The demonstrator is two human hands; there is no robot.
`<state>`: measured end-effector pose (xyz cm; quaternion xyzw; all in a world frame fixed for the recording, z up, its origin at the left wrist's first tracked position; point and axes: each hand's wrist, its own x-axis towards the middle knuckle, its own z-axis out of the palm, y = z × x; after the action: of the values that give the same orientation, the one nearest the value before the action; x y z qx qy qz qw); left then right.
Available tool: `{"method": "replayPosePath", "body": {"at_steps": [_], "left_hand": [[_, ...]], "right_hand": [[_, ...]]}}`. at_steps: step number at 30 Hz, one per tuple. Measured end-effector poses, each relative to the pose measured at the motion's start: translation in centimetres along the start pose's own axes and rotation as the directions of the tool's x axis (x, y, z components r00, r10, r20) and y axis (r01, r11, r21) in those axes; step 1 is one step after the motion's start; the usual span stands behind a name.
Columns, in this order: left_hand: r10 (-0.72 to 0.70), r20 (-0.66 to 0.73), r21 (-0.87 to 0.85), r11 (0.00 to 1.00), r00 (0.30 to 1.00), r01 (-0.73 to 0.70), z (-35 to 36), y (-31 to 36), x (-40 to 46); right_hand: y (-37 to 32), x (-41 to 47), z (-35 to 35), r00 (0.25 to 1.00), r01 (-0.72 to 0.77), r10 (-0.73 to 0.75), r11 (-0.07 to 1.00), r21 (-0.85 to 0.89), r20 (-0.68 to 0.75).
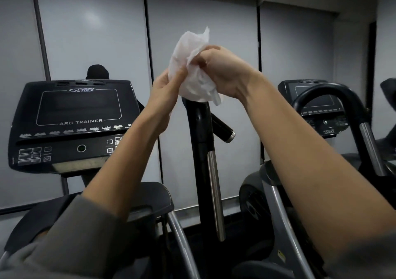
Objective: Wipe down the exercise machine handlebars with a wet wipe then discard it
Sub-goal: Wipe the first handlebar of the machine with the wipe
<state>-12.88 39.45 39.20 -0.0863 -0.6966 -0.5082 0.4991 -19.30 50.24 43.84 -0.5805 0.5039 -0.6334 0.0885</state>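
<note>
A crumpled white wet wipe [192,64] is held up at chest height between both hands. My left hand [165,94] pinches its lower left edge. My right hand [222,71] grips its right side from above. The wipe hangs just above the top of a black upright handlebar [201,133], which has a short side grip with a chrome end cap [224,130] and a chrome strip down its front. Whether the wipe touches the handlebar top is unclear.
The Cybex Arc Trainer console [70,124] stands at the left. A second machine with a curved black handlebar [334,94] and its own console [315,99] is at the right. Grey frame tubes [182,242] rise below. Pale wall panels lie behind.
</note>
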Motion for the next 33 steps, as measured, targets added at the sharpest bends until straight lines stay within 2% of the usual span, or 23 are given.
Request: {"method": "replayPosePath", "body": {"at_steps": [2, 4, 7, 10, 13, 17, 19, 23, 28, 33], "left_hand": [[0.015, -0.113, -0.044, 0.999, 0.993, -0.021, -0.7, -0.2, 0.2], [-0.038, -0.223, -0.097, 0.995, 0.974, 0.016, -1.8, -0.2, 0.1], [-0.139, -0.392, -0.08, 0.99, 0.909, 0.117, -4.2, 0.2, -0.1], [-0.154, -0.546, 0.065, 0.972, 0.824, 0.224, -7.5, -0.1, 0.1], [-0.255, -0.568, 0.147, 0.904, 0.783, 0.401, -9.1, -1.6, 0.0], [-0.477, -0.467, -0.038, 0.852, 0.745, 0.522, -7.8, -4.2, 0.3], [-0.529, -0.391, -0.107, 0.839, 0.753, 0.534, -6.1, -5.4, 0.9], [-0.501, -0.125, -0.224, 0.855, 0.856, 0.468, -2.1, -7.1, 1.4], [-0.49, 0.055, -0.296, 0.824, 0.87, 0.482, -0.4, -8.7, 2.3], [-0.418, -0.004, -0.409, 0.83, 0.908, 0.38, 1.0, -8.7, 2.6]], "right_hand": [[0.2, 0.1, 0.1, 0.993, 0.023, -0.035, 0.994, -0.109, -0.112], [1.5, -0.4, -0.4, 0.968, 0.01, -0.058, 0.981, -0.194, -0.244], [5.8, -3.0, -0.2, 0.913, -0.118, 0.026, 0.972, -0.202, -0.408], [9.5, -6.1, 2.7, 0.906, -0.196, 0.102, 0.961, -0.193, -0.41], [11.0, -7.2, 4.9, 0.883, -0.174, 0.064, 0.965, -0.198, -0.466], [11.1, -6.9, 5.3, 0.844, -0.148, -0.003, 0.96, -0.238, -0.536], [11.2, -7.0, 5.3, 0.84, -0.134, -0.022, 0.96, -0.247, -0.541], [11.4, -6.9, 5.4, 0.829, -0.117, -0.052, 0.957, -0.264, -0.557], [11.5, -6.9, 5.5, 0.83, -0.092, -0.072, 0.961, -0.263, -0.553], [11.7, -6.7, 5.6, 0.822, -0.111, -0.059, 0.959, -0.261, -0.567]]}}
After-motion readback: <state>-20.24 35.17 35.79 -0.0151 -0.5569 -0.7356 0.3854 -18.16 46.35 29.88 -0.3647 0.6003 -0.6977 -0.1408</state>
